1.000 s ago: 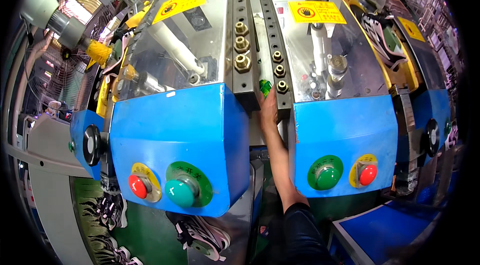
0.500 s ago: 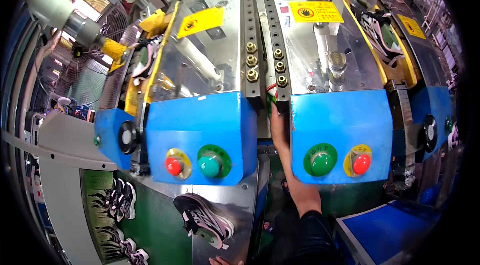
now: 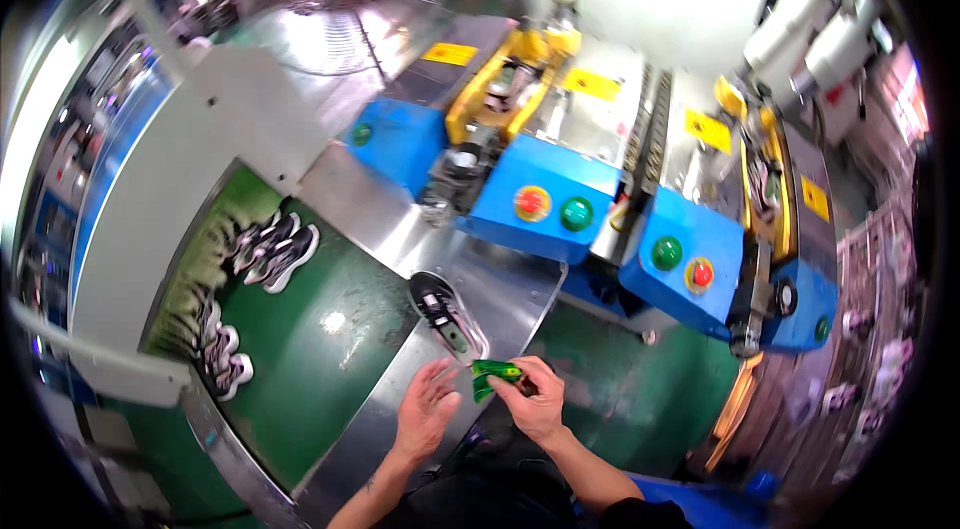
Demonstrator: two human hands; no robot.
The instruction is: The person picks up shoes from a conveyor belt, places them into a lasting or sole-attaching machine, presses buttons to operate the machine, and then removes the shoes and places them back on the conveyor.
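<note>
At the far left, several black-and-pink shoes with pale soles [image 3: 283, 251] stand on a green conveyor belt [image 3: 345, 329]; those have yet to be lifted off. Next comes the left hand [image 3: 428, 411], fingers spread, apparently holding nothing. Just beyond its fingertips, a single black, grey and pink sports shoe [image 3: 447, 317] lies on a shiny steel ledge [image 3: 515, 289], outside any machine. Near that shoe's closer end is a small glossy green packet [image 3: 492, 377], pinched between the thumb and fingers of the right hand [image 3: 537, 399]; whether it's open I can't tell from here.

Behind, one shoe [image 3: 510, 89] already sits in the left machine's yellow frame [image 3: 462, 119], and rightward, past two blue button housings [image 3: 555, 169], another [image 3: 765, 181] sits in the right machine's frame. I'd judge those two loaded, while the ledge shoe and the packet are still being dealt with.
</note>
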